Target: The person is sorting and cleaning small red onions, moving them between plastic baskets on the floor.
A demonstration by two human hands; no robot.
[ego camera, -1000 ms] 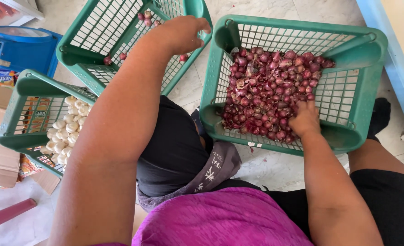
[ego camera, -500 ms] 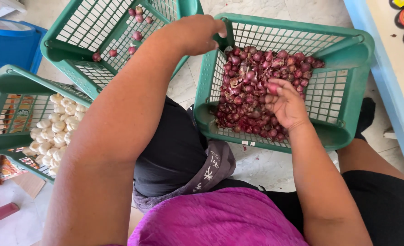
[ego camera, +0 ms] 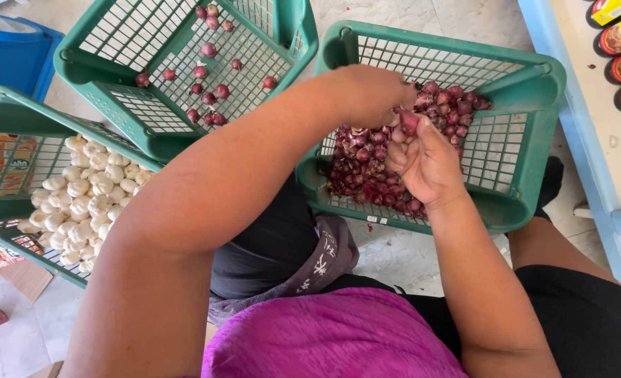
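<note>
A shallot [ego camera: 407,120] is pinched between both hands over the right basket [ego camera: 534,91]. Left hand [ego camera: 370,94] is closed, its fingertips hidden behind the knuckles. Right hand [ego camera: 426,164] is half open (palm up). The shallot heap [ego camera: 366,164] is partly covered by the forearm.

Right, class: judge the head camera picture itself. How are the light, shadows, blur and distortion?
Head view: soft, even daylight, no harsh glare; faint shadows under the right basket. Wide lens bows the basket rims. Left hand and right hand are slightly soft over the shallots; the garlic is sharp.
</note>
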